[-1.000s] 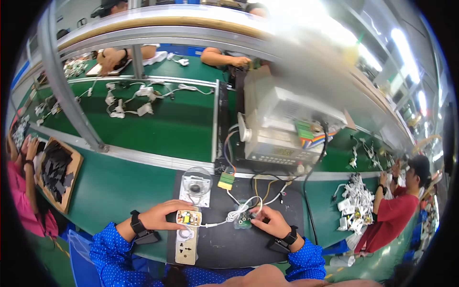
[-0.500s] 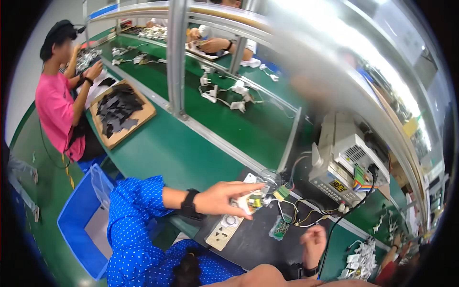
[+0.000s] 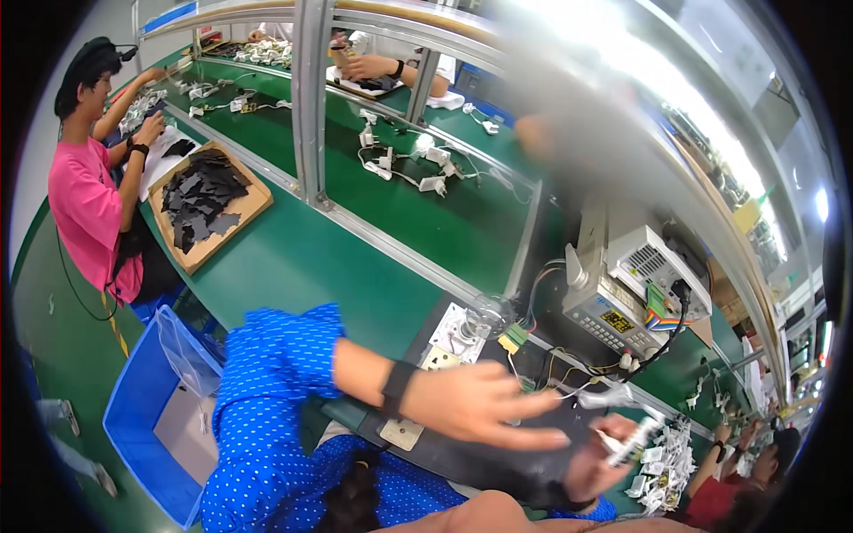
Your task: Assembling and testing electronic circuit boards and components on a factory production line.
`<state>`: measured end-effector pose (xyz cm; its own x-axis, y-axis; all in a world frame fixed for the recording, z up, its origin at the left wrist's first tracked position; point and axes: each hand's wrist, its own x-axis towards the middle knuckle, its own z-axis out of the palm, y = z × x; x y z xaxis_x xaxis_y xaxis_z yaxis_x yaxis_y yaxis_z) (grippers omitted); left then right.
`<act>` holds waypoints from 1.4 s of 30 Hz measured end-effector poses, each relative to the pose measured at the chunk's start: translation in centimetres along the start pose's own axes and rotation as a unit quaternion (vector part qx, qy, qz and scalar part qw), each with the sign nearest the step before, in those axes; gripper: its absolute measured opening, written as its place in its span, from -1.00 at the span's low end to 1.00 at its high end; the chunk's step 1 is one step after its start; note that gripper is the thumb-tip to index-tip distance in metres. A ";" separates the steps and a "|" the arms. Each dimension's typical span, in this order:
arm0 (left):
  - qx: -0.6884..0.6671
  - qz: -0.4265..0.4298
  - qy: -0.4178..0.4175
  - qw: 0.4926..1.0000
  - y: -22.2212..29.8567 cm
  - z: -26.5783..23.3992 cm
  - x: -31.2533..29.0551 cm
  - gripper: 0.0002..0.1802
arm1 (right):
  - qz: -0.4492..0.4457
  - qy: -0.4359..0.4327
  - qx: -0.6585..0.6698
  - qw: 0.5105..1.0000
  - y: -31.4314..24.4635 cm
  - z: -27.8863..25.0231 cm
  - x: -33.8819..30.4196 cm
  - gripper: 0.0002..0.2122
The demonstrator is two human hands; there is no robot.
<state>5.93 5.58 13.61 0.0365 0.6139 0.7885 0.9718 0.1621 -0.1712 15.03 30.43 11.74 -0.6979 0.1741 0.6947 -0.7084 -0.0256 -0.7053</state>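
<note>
My left hand (image 3: pixel 480 404) reaches across the black mat (image 3: pixel 471 466), fingers stretched out and apart, with nothing visible in it. Just right of its fingertips, my right hand (image 3: pixel 593 464) grips a white charger with an open casing (image 3: pixel 633 441), smeared by motion. A blurred white cord (image 3: pixel 613 396) trails above it. Partly hidden behind my left hand lies a beige socket strip (image 3: pixel 402 433). A white socket panel (image 3: pixel 455 330) with a clear round cover (image 3: pixel 489 313) sits beyond it, beside a green terminal block (image 3: pixel 513 338).
A pile of white chargers (image 3: pixel 665 466) lies at the right. Bench instruments (image 3: pixel 613 302) with wires stand behind the mat. The blue bin (image 3: pixel 133 426) is at lower left. A cardboard tray (image 3: pixel 258 200) of black sheets lies near a person in pink (image 3: pixel 84 191). A metal post (image 3: pixel 311 107) rises ahead.
My left hand has moved right and no longer holds the opened charger. My right hand, empty before, now grips a white charger. A small white piece now shows inside the blue bin.
</note>
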 end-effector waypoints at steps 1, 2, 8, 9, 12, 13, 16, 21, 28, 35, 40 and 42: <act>-0.007 -0.042 -0.032 0.999 -0.6 -0.8 -1.8 -0.48 | -0.022 0.018 -0.025 0.999 -0.9 -1.9 0.1 -0.58; -0.072 -0.130 -0.046 0.988 -1.6 -1.3 -3.6 -0.47 | -0.045 0.035 -0.049 0.997 -1.7 -4.7 0.0 -0.62; -0.130 -0.501 -0.134 0.845 -3.0 -5.1 -11.0 -0.43 | 0.132 0.131 -0.227 0.956 -3.9 -17.9 5.2 -0.58; -0.145 -0.514 -0.127 0.836 -2.9 -5.3 -11.3 -0.44 | 0.114 0.134 -0.257 0.950 -3.0 -19.0 7.0 -0.55; -0.173 -0.535 -0.120 0.818 -2.5 -5.5 -11.1 -0.46 | -0.024 0.076 -0.620 0.780 1.7 -25.0 12.5 -0.49; -0.169 -0.539 -0.126 0.816 -1.9 -5.6 -10.5 -0.48 | -0.111 0.049 -0.692 0.712 3.9 -26.2 14.1 -0.49; -0.167 -0.537 -0.139 0.815 -1.1 -6.0 -9.9 -0.52 | -0.094 0.046 -0.680 0.725 8.5 -29.1 15.9 -0.48; -0.173 -0.527 -0.149 0.818 -1.9 -6.7 -10.5 -0.60 | 0.191 0.010 -0.608 0.770 16.6 -35.2 12.9 -0.61; -0.171 -0.548 -0.136 0.808 -8.5 -5.4 -12.5 -0.68 | 0.188 0.169 -0.375 0.892 17.8 -34.8 4.1 -0.73; -0.332 -0.701 0.061 0.628 -23.6 5.3 -13.1 -0.33 | 0.354 0.074 -0.155 0.919 14.6 -30.7 -1.1 -0.80; -0.049 -0.698 0.043 0.713 -31.6 11.4 -15.8 -0.28 | 0.289 0.214 -0.006 0.933 15.0 -30.9 -1.8 -0.83; -0.065 -0.691 0.021 0.719 -32.6 12.9 -16.5 -0.31 | 0.312 0.174 -0.030 0.934 15.1 -29.9 -1.9 -0.84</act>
<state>-29.34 0.19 -1.43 -0.9815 -0.0886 0.1697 0.0996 0.5209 0.8478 8.79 59.12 -4.43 -0.8887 0.4538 0.0658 -0.1613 -0.1752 -0.9712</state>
